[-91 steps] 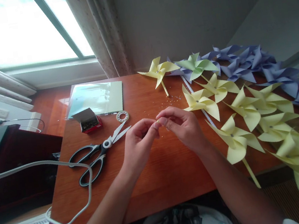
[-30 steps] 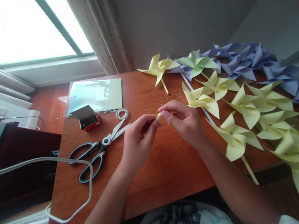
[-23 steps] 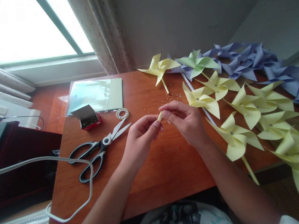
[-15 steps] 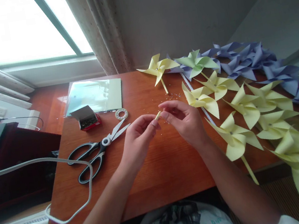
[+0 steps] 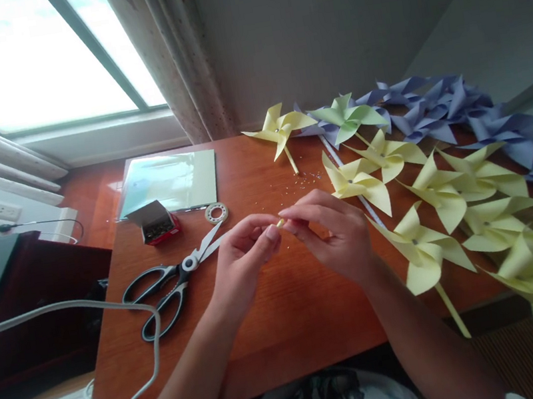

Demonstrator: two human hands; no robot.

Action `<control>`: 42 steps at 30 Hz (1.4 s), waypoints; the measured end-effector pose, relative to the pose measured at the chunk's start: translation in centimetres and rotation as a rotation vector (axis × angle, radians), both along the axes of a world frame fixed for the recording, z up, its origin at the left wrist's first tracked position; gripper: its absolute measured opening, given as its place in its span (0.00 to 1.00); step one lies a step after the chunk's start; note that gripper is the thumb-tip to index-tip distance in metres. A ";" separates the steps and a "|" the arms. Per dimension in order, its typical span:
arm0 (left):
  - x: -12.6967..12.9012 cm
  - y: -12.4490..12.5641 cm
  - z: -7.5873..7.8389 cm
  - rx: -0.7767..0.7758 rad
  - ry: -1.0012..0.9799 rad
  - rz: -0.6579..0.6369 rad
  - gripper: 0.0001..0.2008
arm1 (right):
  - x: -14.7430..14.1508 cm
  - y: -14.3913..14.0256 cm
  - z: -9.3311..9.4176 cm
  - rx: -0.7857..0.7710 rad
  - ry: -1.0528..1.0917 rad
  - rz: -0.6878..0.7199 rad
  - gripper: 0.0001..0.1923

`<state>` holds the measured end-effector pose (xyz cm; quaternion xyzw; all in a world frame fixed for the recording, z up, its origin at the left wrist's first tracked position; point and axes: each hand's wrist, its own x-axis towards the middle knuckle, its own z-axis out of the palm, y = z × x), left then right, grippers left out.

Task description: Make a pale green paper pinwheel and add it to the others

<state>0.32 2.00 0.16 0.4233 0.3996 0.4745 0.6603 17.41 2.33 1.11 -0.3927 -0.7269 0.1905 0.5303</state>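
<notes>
A small pale yellow paper roll [image 5: 280,223] shows between my fingertips over the middle of the table; most of it is hidden. My left hand [image 5: 244,255] pinches it between thumb and fingers. From the other side, the thumb and fingertips of my right hand [image 5: 335,232] close on its end. Scissors [image 5: 189,263] lie with spread blades just left of my left hand. Beyond that hand sits a roll of tape [image 5: 217,213]. To the right of my right hand lies a yellow paper pinwheel [image 5: 357,180].
An open small box [image 5: 160,230] of dark bits stands by a packet of paper [image 5: 167,183]. Yellow pinwheels [image 5: 420,247], a green one [image 5: 349,117] and several purple ones [image 5: 456,100] cover the right side. A white cable [image 5: 157,358] crosses the table's left edge.
My right fingers have moved in over the end of the paper roll, and less of the roll shows. The view has tilted slightly upward.
</notes>
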 end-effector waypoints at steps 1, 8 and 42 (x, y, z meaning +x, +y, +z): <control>0.0 0.0 0.0 0.004 -0.004 -0.002 0.09 | 0.0 -0.1 0.1 -0.009 0.006 0.000 0.10; 0.1 -0.2 0.1 0.005 -0.053 -0.045 0.08 | -0.1 -0.3 0.4 -0.126 0.134 0.052 0.08; 0.3 0.0 -0.5 -0.033 -0.021 0.002 0.10 | -0.7 0.4 -1.1 -0.034 -0.018 -0.079 0.07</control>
